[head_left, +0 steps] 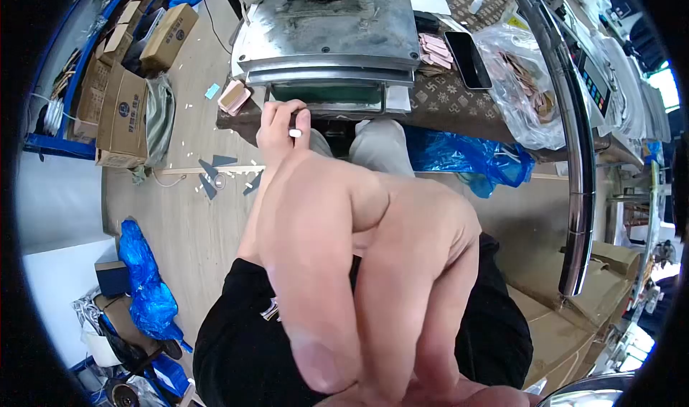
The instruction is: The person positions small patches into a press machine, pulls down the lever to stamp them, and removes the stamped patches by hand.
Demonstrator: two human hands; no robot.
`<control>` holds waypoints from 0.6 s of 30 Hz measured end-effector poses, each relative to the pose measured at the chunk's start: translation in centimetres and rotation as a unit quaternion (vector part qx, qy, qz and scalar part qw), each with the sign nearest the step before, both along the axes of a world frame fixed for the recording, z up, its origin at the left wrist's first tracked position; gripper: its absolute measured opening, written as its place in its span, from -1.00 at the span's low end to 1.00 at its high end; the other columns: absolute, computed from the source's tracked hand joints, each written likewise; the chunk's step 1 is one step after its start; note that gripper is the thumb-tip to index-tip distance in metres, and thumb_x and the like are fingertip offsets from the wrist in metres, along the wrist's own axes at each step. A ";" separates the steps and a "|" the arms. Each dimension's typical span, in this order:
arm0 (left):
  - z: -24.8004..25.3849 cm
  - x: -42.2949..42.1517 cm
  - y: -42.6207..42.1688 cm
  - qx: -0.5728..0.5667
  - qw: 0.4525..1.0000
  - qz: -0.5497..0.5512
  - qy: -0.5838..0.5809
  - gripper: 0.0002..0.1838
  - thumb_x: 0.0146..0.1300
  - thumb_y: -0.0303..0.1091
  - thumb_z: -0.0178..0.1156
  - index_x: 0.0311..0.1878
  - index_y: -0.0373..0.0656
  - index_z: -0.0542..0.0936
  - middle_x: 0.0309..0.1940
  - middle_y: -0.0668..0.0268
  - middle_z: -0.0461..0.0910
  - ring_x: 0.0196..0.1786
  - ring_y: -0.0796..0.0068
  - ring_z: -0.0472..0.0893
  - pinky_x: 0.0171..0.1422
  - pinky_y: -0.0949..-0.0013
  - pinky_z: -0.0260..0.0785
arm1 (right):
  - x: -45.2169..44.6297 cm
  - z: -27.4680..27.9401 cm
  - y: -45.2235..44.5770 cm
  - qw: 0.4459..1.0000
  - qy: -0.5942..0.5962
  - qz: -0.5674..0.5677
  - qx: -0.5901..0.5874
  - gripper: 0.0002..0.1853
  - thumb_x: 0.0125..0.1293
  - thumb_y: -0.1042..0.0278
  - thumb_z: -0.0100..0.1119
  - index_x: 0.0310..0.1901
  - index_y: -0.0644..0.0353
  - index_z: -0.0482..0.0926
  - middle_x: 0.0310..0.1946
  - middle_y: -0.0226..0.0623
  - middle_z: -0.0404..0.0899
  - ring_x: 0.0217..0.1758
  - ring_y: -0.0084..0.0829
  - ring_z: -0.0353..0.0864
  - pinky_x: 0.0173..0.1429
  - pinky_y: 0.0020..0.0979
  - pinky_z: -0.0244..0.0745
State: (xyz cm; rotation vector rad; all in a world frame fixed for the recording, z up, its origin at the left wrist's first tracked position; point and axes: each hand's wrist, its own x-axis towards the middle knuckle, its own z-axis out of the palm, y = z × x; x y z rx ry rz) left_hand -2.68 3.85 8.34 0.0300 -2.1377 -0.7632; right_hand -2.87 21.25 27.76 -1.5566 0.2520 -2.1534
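My left hand [282, 131] is at the front left corner of a metal press [326, 30]. Its fingers are bent round a small white-ended piece [295, 133], whose other end is hidden. Just beyond the fingers, a metal-framed tray with a greenish surface [326, 95] juts from under the press plate. Very close to the camera, my right hand [373, 242] fills the middle of the view. Its long fingers point downward, bent, with gaps between them, and nothing shows in them. The ends of some fingers are cut off or hidden at the lower edge.
Pink pieces [436, 50], a phone [468, 60] and a clear plastic bag [520, 84] lie right of the press. A shiny metal post [574, 134] rises at the right. Cardboard boxes [122, 113] stand left; dark triangular pieces [208, 177] and scraps lie on the floor.
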 end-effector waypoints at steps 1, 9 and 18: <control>0.1 0.2 0.1 0.013 1.000 -0.002 -0.014 -0.90 0.36 -0.37 0.32 -0.10 -0.12 0.69 -0.24 0.21 0.58 -0.30 0.17 0.62 -0.22 0.22 0.50 | -1.5 1.0 -0.6 0.994 0.087 0.026 -0.057 -0.78 0.48 0.15 0.33 -0.18 0.13 0.79 0.17 -0.21 0.52 0.10 -0.23 0.46 0.16 -0.29 0.35; -0.1 0.1 -0.3 0.002 1.000 -0.010 -0.006 -0.89 0.39 -0.36 0.31 -0.10 -0.14 0.70 -0.25 0.21 0.58 -0.29 0.23 0.61 -0.19 0.25 0.48 | -1.0 0.5 -1.3 0.983 0.160 -0.010 -0.093 -0.73 0.50 0.18 0.30 -0.15 0.27 0.73 0.14 -0.13 0.48 0.10 -0.26 0.50 0.13 -0.29 0.43; -0.1 0.2 0.0 0.016 1.000 -0.005 -0.007 -0.90 0.41 -0.38 0.29 -0.09 -0.15 0.71 -0.28 0.22 0.57 -0.34 0.32 0.59 -0.23 0.30 0.46 | -0.1 -0.2 -0.9 0.987 0.144 -0.068 -0.036 -0.74 0.50 0.15 0.29 -0.16 0.19 0.76 0.13 -0.23 0.53 0.12 -0.27 0.48 0.14 -0.31 0.38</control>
